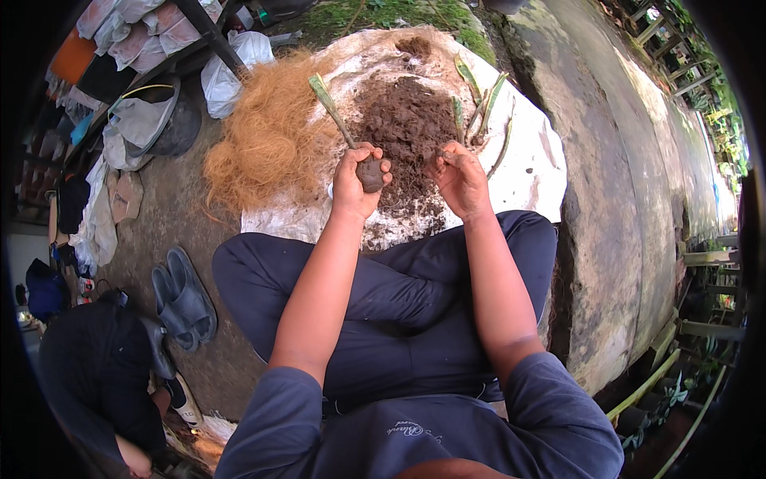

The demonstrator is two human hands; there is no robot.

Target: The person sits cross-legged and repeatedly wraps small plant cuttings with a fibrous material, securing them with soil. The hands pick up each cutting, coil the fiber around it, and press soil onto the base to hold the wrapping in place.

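Note:
My left hand is closed round a ball of dark wet soil at the base of a plant cutting. The cutting's long green leaf rises from the fist, leaning left. My right hand is raised beside it, its muddy fingers curled inward. What lies between those fingertips, if anything, is too small to tell. Beyond both hands a heap of dark soil lies on a dirty white sheet. Several more cuttings with upright green leaves lie or stand at the heap's right.
A mound of orange-brown fibre covers the sheet's left side. Grey slippers lie on the ground to the left. A person in dark clothes is at the lower left. White plastic bags stand at the back left; a concrete slab runs along the right.

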